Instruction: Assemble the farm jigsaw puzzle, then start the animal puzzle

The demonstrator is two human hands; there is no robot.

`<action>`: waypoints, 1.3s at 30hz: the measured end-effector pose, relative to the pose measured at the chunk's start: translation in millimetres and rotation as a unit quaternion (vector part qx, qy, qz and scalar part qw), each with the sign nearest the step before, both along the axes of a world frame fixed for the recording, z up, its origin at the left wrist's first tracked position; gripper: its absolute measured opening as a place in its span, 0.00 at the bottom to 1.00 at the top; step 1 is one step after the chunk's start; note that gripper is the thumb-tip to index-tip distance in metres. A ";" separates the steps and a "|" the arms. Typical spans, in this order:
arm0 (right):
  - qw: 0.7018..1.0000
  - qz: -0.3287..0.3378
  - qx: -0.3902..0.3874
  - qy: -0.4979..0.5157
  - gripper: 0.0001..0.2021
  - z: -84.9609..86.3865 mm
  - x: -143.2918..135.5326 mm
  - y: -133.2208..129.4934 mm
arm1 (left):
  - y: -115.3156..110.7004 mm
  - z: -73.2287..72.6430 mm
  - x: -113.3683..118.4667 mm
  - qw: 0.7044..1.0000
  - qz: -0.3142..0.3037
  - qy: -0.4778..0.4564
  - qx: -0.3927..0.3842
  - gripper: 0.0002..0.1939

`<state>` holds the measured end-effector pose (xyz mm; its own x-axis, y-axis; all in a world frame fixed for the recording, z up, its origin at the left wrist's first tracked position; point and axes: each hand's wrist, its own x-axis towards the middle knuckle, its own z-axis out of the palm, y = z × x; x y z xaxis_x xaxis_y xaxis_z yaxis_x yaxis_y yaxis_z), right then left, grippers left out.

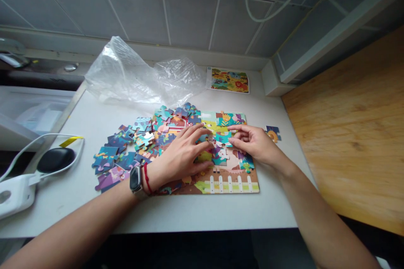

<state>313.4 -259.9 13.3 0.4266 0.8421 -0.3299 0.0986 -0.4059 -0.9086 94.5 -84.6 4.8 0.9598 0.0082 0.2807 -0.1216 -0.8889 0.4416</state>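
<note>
My left hand (186, 150), with a watch and a red cord on the wrist, lies palm down over the puzzle with its fingers spread. Beneath and around it are loose jigsaw pieces (126, 159) in blue, purple and teal, heaped over the left part of a printed farm-scene board (235, 183). My right hand (249, 139) comes in from the right, its thumb and fingers closed at the edge of a teal puzzle piece (222, 139) above the board. Joined pieces (229, 119) lie at the board's upper right, and other pieces (221, 156) lie below the teal one.
A crumpled clear plastic bag (135, 75) lies behind the pieces. A picture card (229, 80) rests near the wall. One piece (272, 133) sits off the board, beyond my right wrist. At left are a white power strip (15, 195), its cable and a black oval object (56, 159).
</note>
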 end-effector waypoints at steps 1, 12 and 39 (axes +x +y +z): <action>1.000 0.008 0.001 -0.018 0.25 -0.2 -0.8 0.0 | -0.1 -0.2 -0.2 1.000 0.000 0.000 0.000 0.15; 0.980 0.053 0.005 -0.192 0.12 -2.4 -12.7 3.7 | -0.5 -0.1 0.1 1.000 0.019 0.005 -0.021 0.22; 0.962 0.103 -0.003 -0.252 0.18 7.2 -7.1 1.4 | -1.8 2.4 0.6 0.998 0.031 0.023 -0.050 0.34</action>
<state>306.3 -258.5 20.5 0.3580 0.9247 -0.1296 0.6042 -0.3352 -0.7229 95.1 -86.4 7.3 0.9682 0.0932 0.2320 -0.0464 -0.8448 0.5330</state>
